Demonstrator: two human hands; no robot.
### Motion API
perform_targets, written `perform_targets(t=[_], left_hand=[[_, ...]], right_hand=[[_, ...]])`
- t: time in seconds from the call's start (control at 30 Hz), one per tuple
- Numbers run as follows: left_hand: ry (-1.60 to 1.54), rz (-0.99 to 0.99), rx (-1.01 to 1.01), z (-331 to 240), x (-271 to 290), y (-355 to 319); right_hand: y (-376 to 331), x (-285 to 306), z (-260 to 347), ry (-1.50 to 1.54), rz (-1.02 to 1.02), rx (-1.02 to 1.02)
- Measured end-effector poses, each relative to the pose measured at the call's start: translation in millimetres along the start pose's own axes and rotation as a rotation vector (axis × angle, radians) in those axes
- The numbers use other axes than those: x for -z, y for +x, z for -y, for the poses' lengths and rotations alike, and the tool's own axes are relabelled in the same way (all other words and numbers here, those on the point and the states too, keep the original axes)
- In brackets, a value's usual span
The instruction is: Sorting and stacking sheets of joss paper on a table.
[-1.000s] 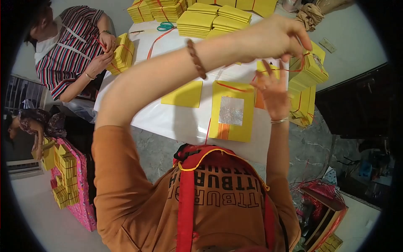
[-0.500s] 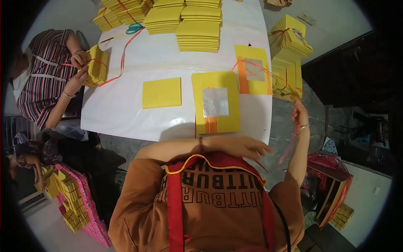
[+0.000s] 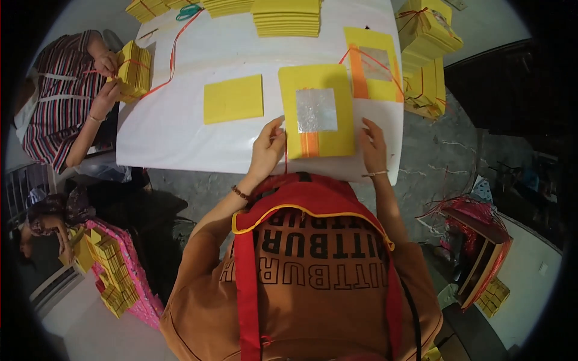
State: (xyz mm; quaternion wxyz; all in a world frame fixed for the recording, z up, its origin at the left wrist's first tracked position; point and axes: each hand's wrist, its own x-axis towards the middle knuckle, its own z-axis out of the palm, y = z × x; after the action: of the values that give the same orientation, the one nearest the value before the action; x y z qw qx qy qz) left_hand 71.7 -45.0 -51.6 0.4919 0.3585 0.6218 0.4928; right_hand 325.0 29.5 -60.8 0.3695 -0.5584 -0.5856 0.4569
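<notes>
A yellow paper stack (image 3: 334, 138) with a silver foil square and an orange strip lies before me at the table's front edge. My left hand (image 3: 269, 144) is at its left side, fingers loosely bent and apart, holding nothing that I can see. Beside that hand a thin red string hangs over the table edge. At the stack's right side my right hand (image 3: 374, 144) stands open, fingers stretched. Farther right lies another yellow paper piece (image 3: 385, 87) with a foil patch, orange strips and a red ribbon across it. A plain yellow block (image 3: 233, 99) lies to the left.
Yellow stacks (image 3: 286, 18) stand at the table's far side, near teal-handled scissors (image 3: 188, 12). At left, a person's hands (image 3: 108, 87) work a red ribbon round a yellow bundle (image 3: 133, 69). Tied bundles (image 3: 424, 84) stand beyond the table's right edge.
My right hand has let go of the red ribbon at the far right and come to the stack's right side. My left hand has swung from across my chest to its left side.
</notes>
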Motion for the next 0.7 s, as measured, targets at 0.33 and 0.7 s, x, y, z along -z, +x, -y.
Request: perform_targets(t=[0.33, 0.7], left_hand=[[0.018, 0.066, -0.04, 29.2, -1.8, 11.9], [0.771, 0.113, -0.719, -13.3, 4.4, -9.6]], right_hand=[[1.9, -37.7, -16.3, 0.032, 0.055, -0.054], [5.6, -26.6, -13.7, -0.386, -0.003, 0.369]])
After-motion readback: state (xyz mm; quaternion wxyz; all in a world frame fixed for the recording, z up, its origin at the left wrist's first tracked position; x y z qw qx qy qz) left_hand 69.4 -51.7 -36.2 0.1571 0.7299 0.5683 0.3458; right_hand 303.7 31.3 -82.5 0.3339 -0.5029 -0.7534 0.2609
